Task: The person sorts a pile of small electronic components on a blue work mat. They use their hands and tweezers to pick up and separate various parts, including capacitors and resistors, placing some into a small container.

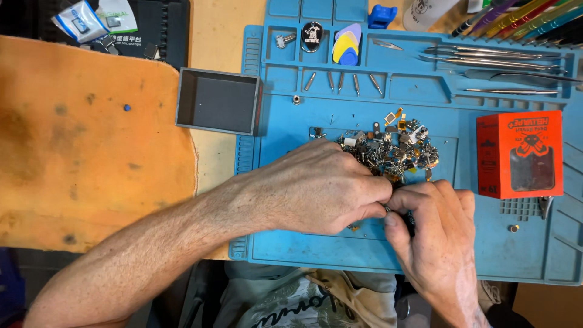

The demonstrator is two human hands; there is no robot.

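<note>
Parts at risk of scattering

Left hand (pixel 316 188) and right hand (pixel 434 234) pinch closed together on a tiny dark part (pixel 405 220), barely visible, over the blue mat (pixel 285 240). A slip could flick it into the metal scrap pile (pixel 392 149) just beyond.

A: Table (pixel 218 27), pale wood. What lies directly on it?

B: Blue work mat (pixel 473 243) at right, orange leather-like sheet (pixel 91 152) at left (stained), and an empty grey tray (pixel 218 100) between them, overlapping the mat's edge.
</note>
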